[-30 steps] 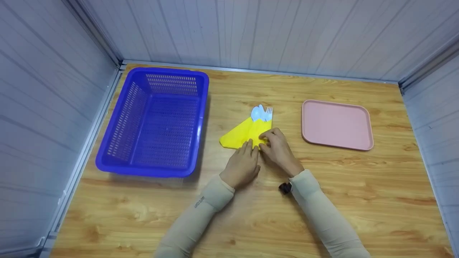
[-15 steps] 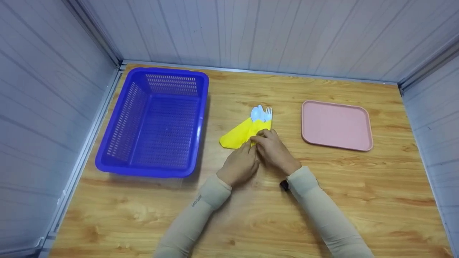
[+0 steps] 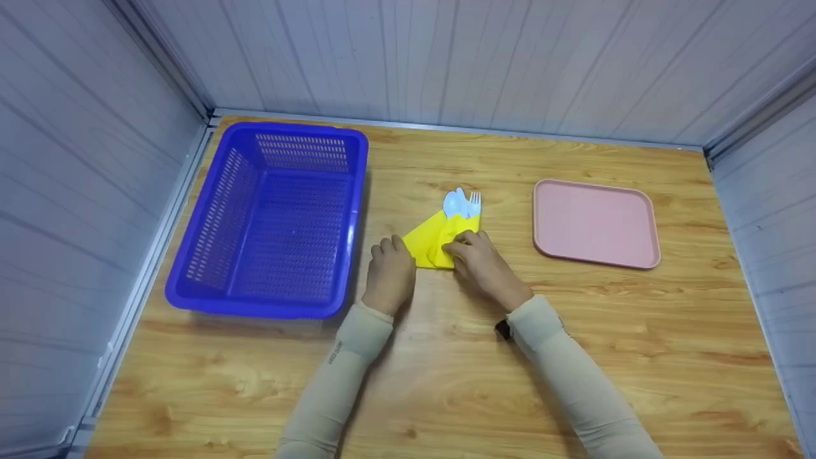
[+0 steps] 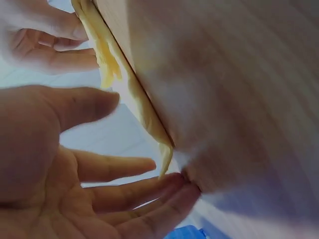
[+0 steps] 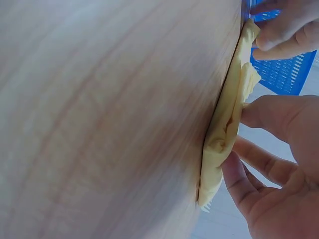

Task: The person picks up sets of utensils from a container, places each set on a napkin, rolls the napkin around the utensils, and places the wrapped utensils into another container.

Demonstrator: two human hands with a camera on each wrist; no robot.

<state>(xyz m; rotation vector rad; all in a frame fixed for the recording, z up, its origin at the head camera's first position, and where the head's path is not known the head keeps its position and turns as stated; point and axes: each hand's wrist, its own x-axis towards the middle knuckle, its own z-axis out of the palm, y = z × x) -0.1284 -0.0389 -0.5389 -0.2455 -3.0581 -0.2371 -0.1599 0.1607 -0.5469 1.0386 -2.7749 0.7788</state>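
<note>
Along the near side of the wood-grained surface (image 3: pixel 440 395), two pale sleeves, the left sleeve (image 3: pixel 331 379) and the right sleeve (image 3: pixel 574 373), reach forward, and a small dark item (image 3: pixel 503 329) sits at the right cuff. Beyond the cuffs, the right hand (image 3: pixel 488 264) touches the right part of a folded yellow napkin (image 3: pixel 426 239), its fingers bent and its thumb set apart from them; in the right wrist view the thumb and fingertips rest on the folds. The left hand (image 3: pixel 390 273) is at the napkin's left corner, fingers loosely parted and thumb held wide of them. In the left wrist view some fingertips rest on the surface just beside that corner; whether the thumb touches the napkin I cannot tell.

The napkin lies flat on the surface between the two hands, straight-edged at its near side. From its far edge poke the ends of pale blue cutlery: a spoon (image 3: pixel 451 204) on the left, a knife (image 3: pixel 461 194) in the middle, a fork (image 3: pixel 475 204) on the right.

Well to the right lies a pink tray (image 3: pixel 596 223), and on the left stands a blue slatted basket (image 3: pixel 255 308), both reaching farther back than the cutlery. Behind everything rises a pale panelled wall (image 3: pixel 414 60).
</note>
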